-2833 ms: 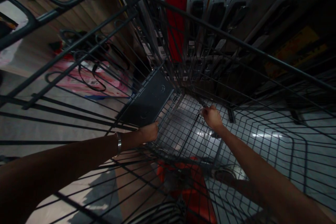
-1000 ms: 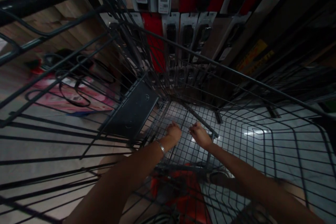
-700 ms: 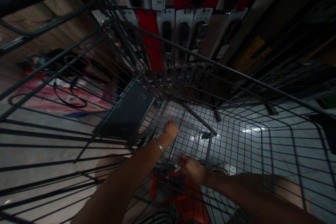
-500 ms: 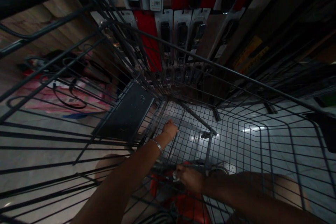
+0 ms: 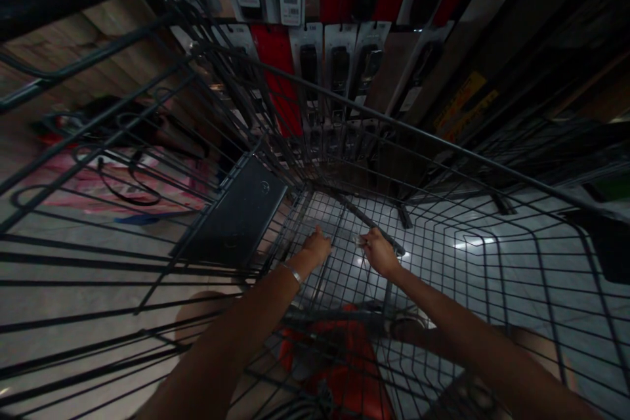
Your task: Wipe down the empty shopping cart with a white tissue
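Observation:
Both my arms reach down inside a dark wire shopping cart. My left hand, with a silver bracelet at the wrist, is low over the mesh bottom. Its fingers look curled; anything inside them is hidden. To its right, my right hand pinches a small, pale, crumpled piece, too dim to name. A dark bar of the cart runs just behind this hand. Below the mesh, something orange-red shows between my legs.
A dark flat panel is fixed at the cart's left end. Beyond the far side hang packaged goods with tags. Pink packages lie at left, near stacked beige rolls. Shiny floor tiles show through the wires.
My right hand has risen from near the orange-red thing and moved forward, beside my left hand, carrying the pale piece. My left hand stays in nearly the same place.

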Motion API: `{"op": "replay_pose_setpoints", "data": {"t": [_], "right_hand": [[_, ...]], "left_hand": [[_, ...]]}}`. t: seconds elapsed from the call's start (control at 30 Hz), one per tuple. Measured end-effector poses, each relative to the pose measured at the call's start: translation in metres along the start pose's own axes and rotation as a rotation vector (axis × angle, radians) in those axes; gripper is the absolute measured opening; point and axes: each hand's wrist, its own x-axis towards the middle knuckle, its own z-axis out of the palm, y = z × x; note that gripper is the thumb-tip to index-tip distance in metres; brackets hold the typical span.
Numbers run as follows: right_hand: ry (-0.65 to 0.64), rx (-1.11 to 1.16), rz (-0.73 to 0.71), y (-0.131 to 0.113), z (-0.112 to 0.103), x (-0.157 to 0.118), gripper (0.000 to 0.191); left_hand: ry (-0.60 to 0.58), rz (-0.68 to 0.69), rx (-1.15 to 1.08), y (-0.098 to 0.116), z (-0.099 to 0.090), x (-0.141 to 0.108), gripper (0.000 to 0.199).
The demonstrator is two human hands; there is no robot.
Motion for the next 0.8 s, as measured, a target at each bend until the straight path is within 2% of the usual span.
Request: {"op": "replay_pose_setpoints", "data": {"t": [0.13, 0.23, 0.33, 0.43, 0.53, 0.67, 0.73, 0.8], "right_hand": [[-0.026, -0.017, -0.025, 0.004, 0.013, -0.001, 0.022], [-0.077, 0.023, -0.095, 0.001, 0.024, -0.016, 0.022], [-0.159, 0.050, -0.170, -0.003, 0.037, -0.038, 0.025], [-0.184, 0.054, -0.175, -0.008, 0.047, -0.056, 0.026], [-0.214, 0.061, -0.205, -0.015, 0.052, -0.070, 0.025], [-0.329, 0.051, -0.320, -0.022, 0.057, -0.087, 0.026], [-0.390, 0.034, -0.334, -0.025, 0.062, -0.095, 0.027], [-0.454, -0.006, -0.352, -0.027, 0.066, -0.101, 0.025]], "left_hand": [[-0.112, -0.033, -0.004, -0.001, -0.009, -0.010, 0.061], [-0.156, -0.041, 0.000, 0.002, -0.013, -0.016, 0.064], [-0.100, -0.067, 0.042, 0.010, -0.010, -0.020, 0.055], [-0.038, -0.115, 0.083, 0.019, -0.004, -0.021, 0.051], [0.010, -0.132, 0.103, 0.024, 0.002, -0.024, 0.050], [0.088, -0.121, 0.208, 0.031, 0.008, -0.027, 0.043], [0.102, -0.095, 0.248, 0.036, 0.010, -0.028, 0.038], [0.066, -0.106, 0.248, 0.040, 0.009, -0.029, 0.038]]}}
